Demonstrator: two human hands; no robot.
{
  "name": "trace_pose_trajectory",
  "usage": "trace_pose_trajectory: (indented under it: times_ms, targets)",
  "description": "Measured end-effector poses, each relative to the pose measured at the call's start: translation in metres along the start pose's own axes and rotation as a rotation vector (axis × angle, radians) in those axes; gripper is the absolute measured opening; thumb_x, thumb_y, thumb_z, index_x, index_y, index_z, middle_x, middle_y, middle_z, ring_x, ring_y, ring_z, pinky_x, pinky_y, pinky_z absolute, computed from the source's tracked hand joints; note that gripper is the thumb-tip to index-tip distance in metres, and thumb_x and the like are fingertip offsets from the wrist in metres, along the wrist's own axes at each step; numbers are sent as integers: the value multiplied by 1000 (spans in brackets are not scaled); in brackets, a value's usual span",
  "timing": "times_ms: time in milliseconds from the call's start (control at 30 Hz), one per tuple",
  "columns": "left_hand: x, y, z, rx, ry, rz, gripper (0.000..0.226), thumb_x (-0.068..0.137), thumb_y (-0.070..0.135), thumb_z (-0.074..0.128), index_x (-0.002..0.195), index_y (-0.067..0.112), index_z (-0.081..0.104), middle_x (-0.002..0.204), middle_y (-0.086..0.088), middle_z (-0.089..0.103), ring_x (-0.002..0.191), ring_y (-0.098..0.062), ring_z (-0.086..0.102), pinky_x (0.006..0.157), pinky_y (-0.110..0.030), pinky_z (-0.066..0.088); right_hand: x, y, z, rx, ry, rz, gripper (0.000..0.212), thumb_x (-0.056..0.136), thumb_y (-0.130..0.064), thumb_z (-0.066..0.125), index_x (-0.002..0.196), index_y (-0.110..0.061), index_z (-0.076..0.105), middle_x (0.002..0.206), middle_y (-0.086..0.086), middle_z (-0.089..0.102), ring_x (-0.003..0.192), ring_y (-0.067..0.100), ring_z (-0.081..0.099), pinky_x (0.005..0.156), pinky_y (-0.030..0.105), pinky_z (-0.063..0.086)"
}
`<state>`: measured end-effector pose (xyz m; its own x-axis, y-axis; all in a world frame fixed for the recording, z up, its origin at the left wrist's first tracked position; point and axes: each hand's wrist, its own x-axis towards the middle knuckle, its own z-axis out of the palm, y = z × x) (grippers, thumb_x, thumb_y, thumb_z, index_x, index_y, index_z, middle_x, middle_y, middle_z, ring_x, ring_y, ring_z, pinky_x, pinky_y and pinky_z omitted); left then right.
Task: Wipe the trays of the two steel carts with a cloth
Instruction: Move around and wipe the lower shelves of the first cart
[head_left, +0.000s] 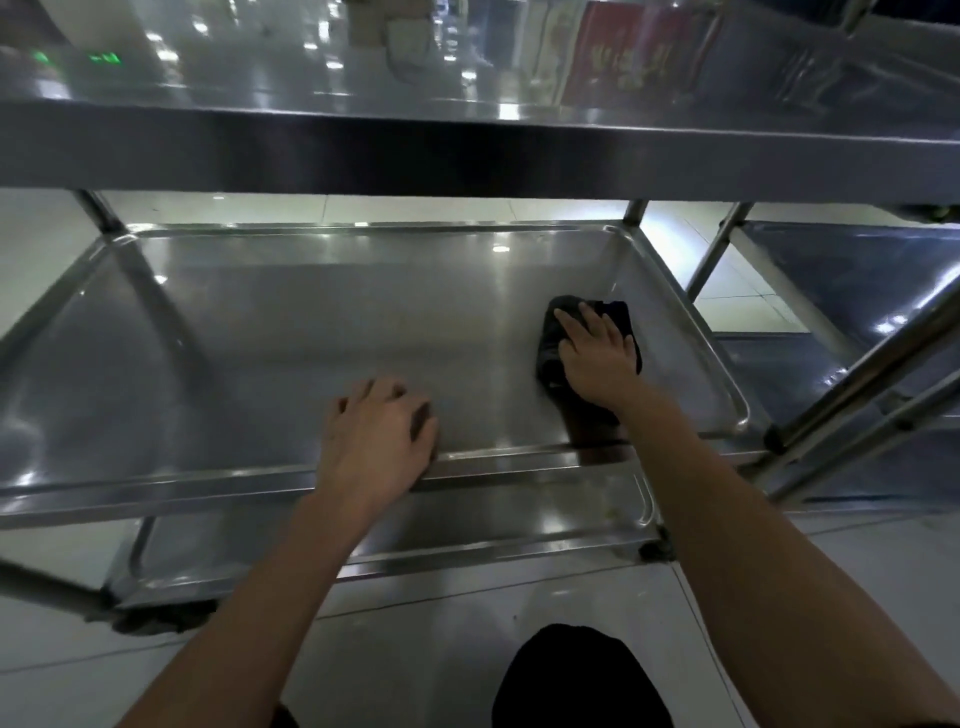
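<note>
A steel cart stands in front of me with three trays. The middle tray is wide and shiny. My right hand presses flat on a dark cloth lying on the right side of this tray, close to its right wall. My left hand rests with curled fingers on the tray's near rim, holding nothing. The top tray hangs above as a dark steel edge. The bottom tray shows below the near rim. A second steel cart stands at the right.
Upright steel posts and slanted bars of the carts cross the right side. A caster sits at the bottom tray's right corner. Pale floor tiles lie below, and my dark-clothed knee is at the lower edge.
</note>
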<state>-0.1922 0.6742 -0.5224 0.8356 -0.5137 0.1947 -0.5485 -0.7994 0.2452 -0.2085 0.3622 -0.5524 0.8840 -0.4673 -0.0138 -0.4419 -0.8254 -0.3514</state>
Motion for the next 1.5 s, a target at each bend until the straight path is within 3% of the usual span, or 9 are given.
trace_pose_trajectory:
  times_ms: [133,400,600,767,900,1033,1100,1233,1500]
  targets:
    - [-7,-15,-4,32,-65,26,33,96,41,50,124,32,64,129,5,59,121,-25,52,100,-44,44,12,-63,21,-2,-45,-78,53,102,-40,27,154,-45,18,166,-10,3,153,24,0,120,54,-1]
    - [-19,-35,-5,36,-98,34,43,103,40,39,144,31,48,150,5,43,143,-21,33,118,-50,25,24,-226,72,33,-206,-356,52,103,-39,25,154,-46,17,167,-11,0,153,23,-5,119,49,-9]
    - [-19,-41,-5,18,-84,6,44,101,42,41,143,30,49,148,3,44,138,-22,38,118,-50,25,26,-243,72,59,-262,-394,51,105,-39,23,154,-46,16,166,-13,-3,153,19,-8,120,46,-10]
    - [-13,-30,-10,46,-91,-28,38,97,43,46,129,29,61,135,0,53,126,-29,47,111,-46,34,29,-207,62,58,-217,-337,52,103,-41,24,154,-47,17,166,-13,0,153,20,-4,120,46,-7]
    - [2,-7,-18,114,-133,-135,32,95,39,47,115,20,63,120,-7,57,117,-31,51,100,-49,43,37,-130,36,35,-151,-202,52,102,-43,28,153,-49,18,166,-16,3,153,20,1,120,47,-3]
    - [20,52,-8,38,-116,66,29,93,39,50,113,22,62,126,-5,56,123,-28,48,100,-48,42,37,-44,4,29,-116,-97,51,103,-45,26,153,-49,17,165,-17,1,153,19,-1,120,46,-3]
    - [21,86,1,-22,-203,117,37,92,54,50,114,28,62,128,-4,53,125,-28,46,103,-52,39,38,-5,-10,16,-100,-69,50,104,-44,26,154,-46,17,166,-15,1,153,19,-2,120,47,-2]
    - [15,106,20,104,-299,109,78,78,87,36,130,32,55,134,-7,42,133,-31,33,109,-67,25,50,63,-38,-64,-17,-4,50,105,-41,25,155,-36,24,167,-8,8,153,22,3,122,52,3]
    - [30,114,26,92,-327,128,103,61,102,28,137,36,49,142,-5,40,136,-30,30,110,-68,24,48,91,-44,6,44,89,49,103,-44,27,152,-46,23,166,-9,9,153,21,5,121,49,-1]
